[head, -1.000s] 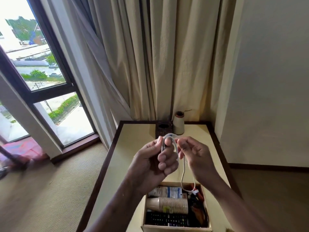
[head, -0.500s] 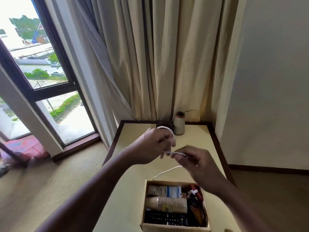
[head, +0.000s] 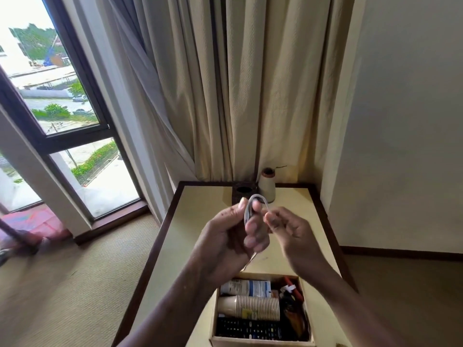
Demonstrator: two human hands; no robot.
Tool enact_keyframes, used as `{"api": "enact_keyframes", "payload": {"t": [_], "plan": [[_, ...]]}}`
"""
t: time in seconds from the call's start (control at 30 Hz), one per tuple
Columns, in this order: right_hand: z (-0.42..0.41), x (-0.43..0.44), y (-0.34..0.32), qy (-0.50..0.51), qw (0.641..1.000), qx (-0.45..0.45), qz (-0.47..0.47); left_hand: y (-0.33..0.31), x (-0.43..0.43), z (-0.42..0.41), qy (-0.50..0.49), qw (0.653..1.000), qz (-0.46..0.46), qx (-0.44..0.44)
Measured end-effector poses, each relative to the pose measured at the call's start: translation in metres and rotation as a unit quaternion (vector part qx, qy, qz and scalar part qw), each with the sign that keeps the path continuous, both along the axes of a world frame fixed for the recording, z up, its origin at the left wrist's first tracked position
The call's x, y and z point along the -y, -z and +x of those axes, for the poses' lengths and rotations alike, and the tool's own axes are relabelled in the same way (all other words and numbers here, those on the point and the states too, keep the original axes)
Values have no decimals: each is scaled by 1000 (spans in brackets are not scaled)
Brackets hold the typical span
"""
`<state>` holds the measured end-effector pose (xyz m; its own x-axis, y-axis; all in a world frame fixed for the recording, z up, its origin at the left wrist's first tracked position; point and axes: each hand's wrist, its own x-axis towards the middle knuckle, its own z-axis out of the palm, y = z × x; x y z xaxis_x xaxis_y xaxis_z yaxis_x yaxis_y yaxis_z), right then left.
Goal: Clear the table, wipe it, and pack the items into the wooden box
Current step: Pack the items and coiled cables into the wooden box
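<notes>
A white cable (head: 258, 198) is looped into a coil above the table. My left hand (head: 229, 236) grips the coil, fingers curled around it. My right hand (head: 288, 229) pinches the cable's strand at the coil's right side. A loose tail hangs down below my left hand toward the wooden box (head: 260, 343). The box sits at the table's near edge and holds a stack of paper cups (head: 250, 306), a black remote (head: 248, 329), a blue-and-white packet (head: 246, 288) and dark items on its right.
The cream table (head: 200, 221) has a dark wooden rim. At its far edge stand a dark square holder (head: 244, 192) and a beige spool (head: 266, 185). Curtains hang behind, a window is on the left, and a wall on the right.
My hands have come back together and higher. The cable's hanging length has been wound into the coil, so less of it dangles over the box.
</notes>
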<state>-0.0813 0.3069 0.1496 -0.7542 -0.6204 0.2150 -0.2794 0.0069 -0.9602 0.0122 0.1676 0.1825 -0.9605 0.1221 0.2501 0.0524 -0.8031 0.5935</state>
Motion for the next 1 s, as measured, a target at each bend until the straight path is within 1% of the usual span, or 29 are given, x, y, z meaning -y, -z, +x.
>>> {"api": "enact_keyframes", "payload": {"t": [0.07, 0.1, 0.17, 0.2, 0.23, 0.27, 0.3, 0.33, 0.37, 0.4, 0.43, 0.47, 0.5, 0.53, 0.57, 0.63, 0.67, 0.7, 0.8, 0.83, 0.9, 0.97, 1.0], "plan": [[9, 6, 12, -50, 998, 35, 32, -10, -4, -2, -59, 998, 20, -2], [14, 8, 17, -71, 995, 45, 45, -16, -4, -3, -83, 996, 14, -9], [24, 11, 20, -119, 989, 53, 74, -26, -1, -7, -137, 989, -44, -36], [28, 13, 21, -139, 985, 56, 86, -32, 2, -9, -181, 976, -110, -49], [32, 13, 22, -153, 982, 57, 97, -36, 5, -11, -241, 945, -212, -57], [34, 12, 23, -156, 981, 54, 106, -38, 10, -14, -309, 886, -340, -62], [34, 10, 24, -149, 982, 42, 109, -38, 15, -17, -358, 806, -466, -67], [34, 8, 22, -133, 985, 20, 108, -37, 20, -19, -376, 729, -568, -70], [33, 4, 19, -111, 989, -11, 102, -35, 25, -20, -364, 672, -641, -71], [32, -1, 13, -87, 991, -42, 90, -31, 30, -21, -327, 640, -692, -66], [29, -7, 5, -66, 993, -71, 71, -26, 36, -20, -273, 632, -723, -53], [26, -13, -2, -49, 993, -95, 53, -20, 40, -20, -213, 642, -736, -37], [21, -19, -8, -37, 991, -121, 40, -15, 43, -17, -157, 665, -729, -25], [16, -24, -13, -29, 988, -147, 30, -10, 45, -14, -109, 704, -702, -16], [10, -28, -16, -24, 985, -167, 22, -6, 46, -10, -71, 755, -652, -6], [0, -34, -18, -20, 983, -182, 9, 4, 44, -2, -23, 854, -519, 16], [-2, -34, -19, -20, 983, -182, 3, 10, 42, 1, -3, 890, -455, 31], [-3, -33, -18, -20, 983, -183, 1, 15, 38, 4, 24, 915, -400, 46], [3, -25, -9, 2, 982, -188, -6, 26, 19, 11, 93, 969, -215, 74], [5, -21, -4, 19, 985, -169, -12, 29, 13, 12, 95, 982, -145, 75], [11, -15, 8, 67, 993, -93, -15, 31, 4, 11, 66, 995, -36, 67], [17, -11, 19, 90, 996, -21, 5, 27, -4, 10, 13, 998, 16, 52], [20, -9, 27, 80, 996, 0, 25, 24, -8, 9, -18, 999, 15, 46]]}}
